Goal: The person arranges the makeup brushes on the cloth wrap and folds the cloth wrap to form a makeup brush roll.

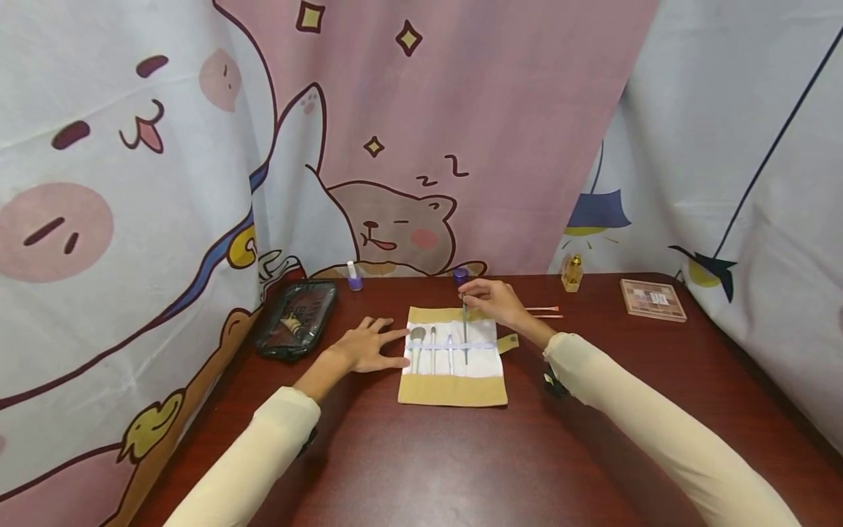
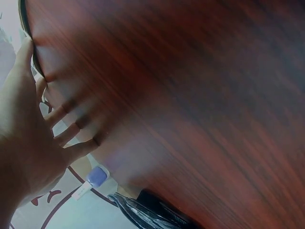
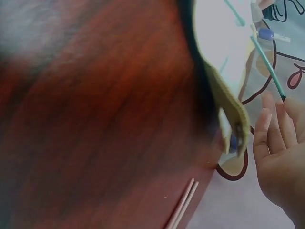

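Observation:
A tan and white brush roll (image 1: 453, 389) lies open on the dark red table (image 1: 421, 454). Several pale green makeup brushes are tucked under its lilac band, the biggest brush (image 1: 417, 344) at the left. My right hand (image 1: 495, 301) pinches the top end of a thin green brush (image 1: 465, 333) whose lower part lies in the roll; the wrist view shows the brush (image 3: 269, 67) meeting my fingertips (image 3: 281, 107). My left hand (image 1: 369, 346) lies flat with spread fingers on the table, its fingertips on the roll's left edge. The left hand (image 2: 28, 138) shows pressed flat in its wrist view.
A black transparent pouch (image 1: 296, 320) sits at the left. Two small purple bottles (image 1: 355, 277) (image 1: 460, 276) stand at the back, a gold perfume bottle (image 1: 572, 272) and an eyeshadow palette (image 1: 653, 299) to the right. Two pink sticks (image 1: 544, 312) lie beside my right hand. Cartoon curtains surround the table.

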Demonstrator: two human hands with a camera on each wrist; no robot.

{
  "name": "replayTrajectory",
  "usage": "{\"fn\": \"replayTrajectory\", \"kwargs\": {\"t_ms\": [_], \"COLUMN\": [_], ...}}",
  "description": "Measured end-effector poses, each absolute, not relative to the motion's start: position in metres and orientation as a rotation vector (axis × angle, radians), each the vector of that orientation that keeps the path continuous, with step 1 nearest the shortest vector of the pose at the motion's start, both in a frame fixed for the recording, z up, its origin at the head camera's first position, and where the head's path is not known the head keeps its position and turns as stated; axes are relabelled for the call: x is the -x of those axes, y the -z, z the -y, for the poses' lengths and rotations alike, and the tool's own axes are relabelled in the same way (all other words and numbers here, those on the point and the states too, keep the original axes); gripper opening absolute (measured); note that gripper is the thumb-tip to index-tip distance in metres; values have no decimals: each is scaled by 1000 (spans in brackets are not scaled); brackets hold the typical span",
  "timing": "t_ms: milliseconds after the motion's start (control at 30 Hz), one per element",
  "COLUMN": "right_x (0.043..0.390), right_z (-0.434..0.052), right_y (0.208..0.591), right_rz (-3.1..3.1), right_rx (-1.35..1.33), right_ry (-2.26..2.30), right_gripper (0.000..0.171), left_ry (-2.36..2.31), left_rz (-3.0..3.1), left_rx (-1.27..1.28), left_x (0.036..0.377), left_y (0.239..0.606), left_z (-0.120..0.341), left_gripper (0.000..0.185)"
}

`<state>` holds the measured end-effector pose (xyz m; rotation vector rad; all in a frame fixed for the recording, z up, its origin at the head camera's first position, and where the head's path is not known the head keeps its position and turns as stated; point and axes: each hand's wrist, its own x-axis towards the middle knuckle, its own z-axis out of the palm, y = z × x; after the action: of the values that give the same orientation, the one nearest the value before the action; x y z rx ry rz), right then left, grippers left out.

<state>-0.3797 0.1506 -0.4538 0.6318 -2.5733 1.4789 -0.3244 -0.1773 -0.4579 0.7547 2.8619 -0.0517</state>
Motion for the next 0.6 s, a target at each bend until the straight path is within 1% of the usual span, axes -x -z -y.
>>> {"fn": "replayTrajectory", "kwargs": {"t_ms": [233,333,600], "right_x": [369,367,360], "right_z": [-157,-158,-160], "right_y": [460,462,469], "right_rz": [2656,2679,2742], "right_rx": [-750,-788,-844], "right_ry": [-1362,-1295,-1221], "right_gripper": [22,21,22], "left_ry": [55,52,48], "left_rz": [-2858,-2859,-2863], "left_rx": [-761,-760,-757], "left_x": [324,323,322], "left_y": [458,457,455], "left_z": [178,177,177], "left_gripper": [85,85,84]}}
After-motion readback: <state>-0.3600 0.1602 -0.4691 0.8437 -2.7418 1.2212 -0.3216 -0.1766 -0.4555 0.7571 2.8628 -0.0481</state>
